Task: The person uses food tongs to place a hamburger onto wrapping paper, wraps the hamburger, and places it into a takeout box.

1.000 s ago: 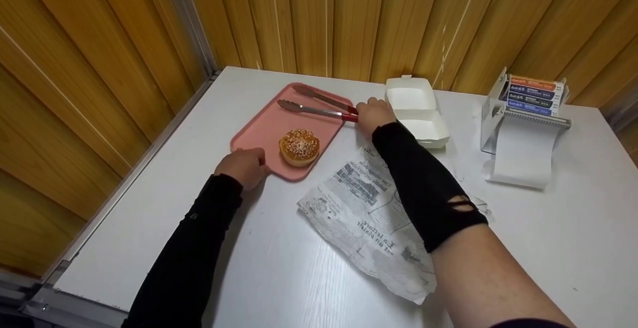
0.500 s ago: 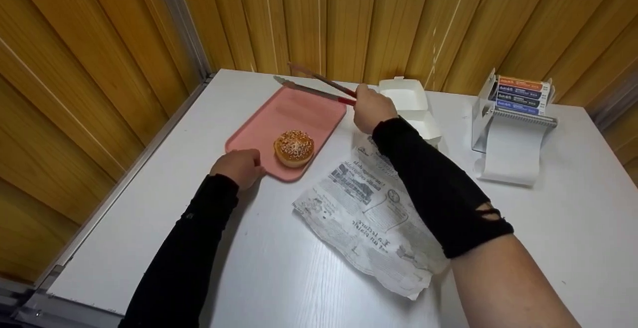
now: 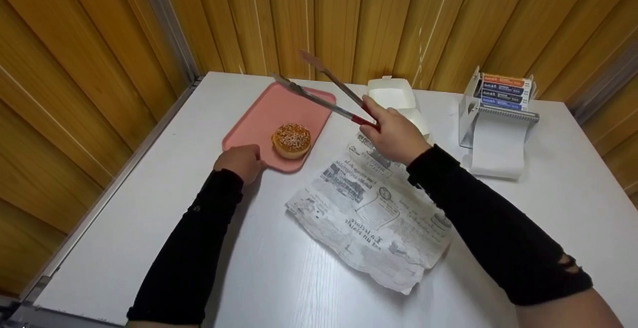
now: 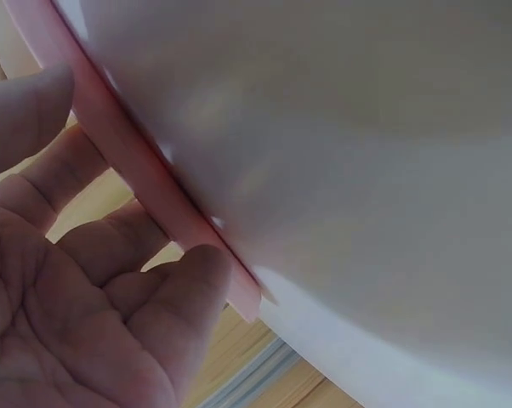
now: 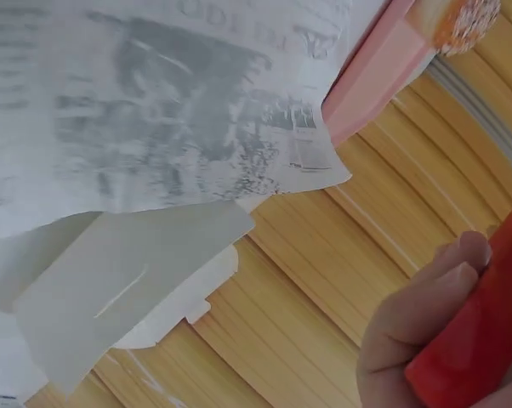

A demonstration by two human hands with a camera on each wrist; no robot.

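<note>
- Two hands are engaged: the right hand (image 3: 396, 133) grips the red handles of the tongs (image 3: 324, 102); the left hand (image 3: 240, 162) holds the near-left corner of the pink tray (image 3: 271, 106).
- Tongs: lying across the tray a second ago, now lifted off it, tips spread apart and gripping nothing.
- Right hand: shifted back toward the person.
- Left hand: unchanged at its corner.
- Seeded bun (image 3: 291, 141): on the tray, near end, right side, untouched.
- Judgement: with the tongs removed, the bun is the tray's only load.
- Newsprint paper (image 3: 359, 218) lies beside the tray; an unfolded white box (image 3: 391, 93) stands behind it.
</note>
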